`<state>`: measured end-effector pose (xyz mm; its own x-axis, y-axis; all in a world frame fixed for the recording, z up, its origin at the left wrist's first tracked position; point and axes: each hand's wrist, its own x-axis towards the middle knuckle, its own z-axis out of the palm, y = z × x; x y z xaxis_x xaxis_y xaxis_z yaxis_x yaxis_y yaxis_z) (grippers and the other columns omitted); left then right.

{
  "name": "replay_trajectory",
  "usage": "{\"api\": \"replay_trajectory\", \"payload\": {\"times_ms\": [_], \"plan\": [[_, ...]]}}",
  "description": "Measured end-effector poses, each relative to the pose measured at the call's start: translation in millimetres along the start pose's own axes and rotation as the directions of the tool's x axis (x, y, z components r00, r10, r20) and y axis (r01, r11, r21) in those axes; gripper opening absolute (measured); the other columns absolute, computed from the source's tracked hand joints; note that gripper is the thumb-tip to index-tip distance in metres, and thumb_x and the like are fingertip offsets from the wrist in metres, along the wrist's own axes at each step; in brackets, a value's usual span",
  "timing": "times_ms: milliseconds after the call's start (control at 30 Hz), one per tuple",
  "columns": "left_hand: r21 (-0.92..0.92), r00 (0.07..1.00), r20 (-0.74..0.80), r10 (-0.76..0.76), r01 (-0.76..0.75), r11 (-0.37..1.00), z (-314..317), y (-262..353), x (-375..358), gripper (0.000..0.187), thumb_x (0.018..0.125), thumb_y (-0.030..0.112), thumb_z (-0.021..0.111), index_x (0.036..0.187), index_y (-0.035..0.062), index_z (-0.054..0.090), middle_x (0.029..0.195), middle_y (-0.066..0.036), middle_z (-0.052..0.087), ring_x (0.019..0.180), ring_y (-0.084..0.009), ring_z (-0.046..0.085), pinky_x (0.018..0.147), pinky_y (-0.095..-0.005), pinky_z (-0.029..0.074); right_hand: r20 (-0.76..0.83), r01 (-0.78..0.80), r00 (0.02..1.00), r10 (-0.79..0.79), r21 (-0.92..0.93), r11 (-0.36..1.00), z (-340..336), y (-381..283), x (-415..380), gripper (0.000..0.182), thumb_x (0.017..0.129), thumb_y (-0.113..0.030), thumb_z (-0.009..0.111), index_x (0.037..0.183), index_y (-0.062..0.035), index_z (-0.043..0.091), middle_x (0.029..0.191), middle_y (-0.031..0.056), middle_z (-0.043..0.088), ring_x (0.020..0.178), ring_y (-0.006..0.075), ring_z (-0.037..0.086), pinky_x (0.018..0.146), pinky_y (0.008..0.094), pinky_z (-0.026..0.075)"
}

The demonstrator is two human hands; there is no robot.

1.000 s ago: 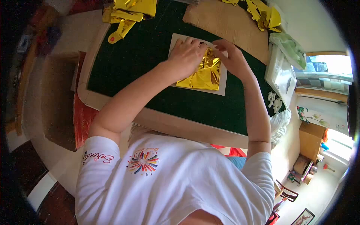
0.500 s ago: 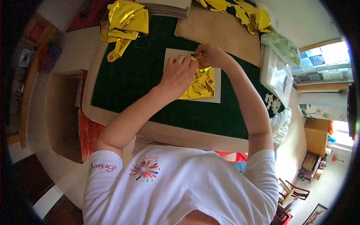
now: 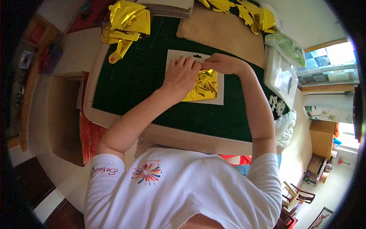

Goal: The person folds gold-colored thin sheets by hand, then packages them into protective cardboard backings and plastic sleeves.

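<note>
A folded gold foil piece (image 3: pixel 206 89) lies on a white card (image 3: pixel 220 86) with a dark hanger-shaped slot near its far edge. My left hand (image 3: pixel 182 76) rests on the foil's left part, fingers curled over its upper edge. At the foil's far edge, my right hand (image 3: pixel 222 63) has its fingers bent together, with the tips meeting my left fingertips. Whatever lies between the fingertips of either hand is hidden.
Gold foil pieces (image 3: pixel 130 19) lie at the table's far left, more (image 3: pixel 263 19) at the far right. A cardboard sheet (image 3: pixel 221 32) lies behind the card. Clear plastic sleeves (image 3: pixel 280 76) and a green-white bag (image 3: pixel 286 49) are at right. An open carton (image 3: pixel 63 114) stands left.
My right hand has shifted slightly right and toward me, with its wrist lower and flatter. The card's slot now shows. My left hand has barely moved.
</note>
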<state>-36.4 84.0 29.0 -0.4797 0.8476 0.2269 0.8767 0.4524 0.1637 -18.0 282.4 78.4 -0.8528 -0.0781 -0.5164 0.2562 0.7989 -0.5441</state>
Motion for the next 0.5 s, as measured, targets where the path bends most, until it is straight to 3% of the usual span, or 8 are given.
{"api": "replay_trajectory", "payload": {"times_ms": [33, 100, 300, 500], "plan": [[-0.021, 1.0, -0.017, -0.004, 0.003, 1.0, 1.1, -0.9, -0.4, 0.04, 0.083, 0.014, 0.073, 0.117, 0.0038, 0.057, 0.118, -0.013, 0.059, 0.11, -0.027, 0.054, 0.093, -0.0427, 0.044, -0.001, 0.001, 1.0, -0.001, 0.0, 1.0, -0.7, 1.8, 0.0, 0.04, 0.091, -0.038, 0.062, 0.115, -0.0057, 0.07, 0.088, 0.0105, 0.069, 0.083, 0.0161, 0.062, 0.078, 0.0314, 0.049], [-0.042, 0.999, -0.034, -0.006, 0.005, 0.999, 1.5, -2.2, -0.2, 0.04, 0.083, 0.015, 0.074, 0.117, 0.0039, 0.057, 0.118, -0.013, 0.059, 0.11, -0.0268, 0.054, 0.092, -0.0427, 0.044, 0.179, 0.16, 0.974, -0.137, -0.122, 0.98, -2.4, 8.1, 1.1, 0.038, 0.091, -0.037, 0.063, 0.11, -0.0044, 0.07, 0.083, 0.01, 0.066, 0.077, 0.0158, 0.059, 0.073, 0.0315, 0.047], [-0.036, 1.0, -0.001, -0.007, 0.007, 0.999, 1.9, -1.8, 1.0, 0.038, 0.083, 0.018, 0.075, 0.115, 0.0048, 0.058, 0.115, -0.012, 0.062, 0.109, -0.026, 0.054, 0.093, -0.0431, 0.044, 0.204, 0.138, 0.972, -0.114, -0.111, 0.984, -0.4, 8.4, 1.8, 0.033, 0.091, -0.033, 0.066, 0.092, -0.0002, 0.067, 0.073, 0.0096, 0.06, 0.07, 0.0161, 0.052, 0.066, 0.0325, 0.043], [-0.024, 0.998, 0.066, 0.021, -0.02, 1.0, 1.2, -2.5, 1.2, 0.038, 0.083, 0.02, 0.075, 0.114, 0.0041, 0.062, 0.116, -0.011, 0.063, 0.11, -0.0254, 0.054, 0.094, -0.0435, 0.044, 0.152, 0.183, 0.973, -0.171, -0.07, 0.981, 7.4, 21.9, 6.6, 0.027, 0.09, -0.027, 0.067, 0.097, -0.0009, 0.068, 0.078, 0.01, 0.063, 0.072, 0.0173, 0.054, 0.068, 0.0328, 0.044]]}}
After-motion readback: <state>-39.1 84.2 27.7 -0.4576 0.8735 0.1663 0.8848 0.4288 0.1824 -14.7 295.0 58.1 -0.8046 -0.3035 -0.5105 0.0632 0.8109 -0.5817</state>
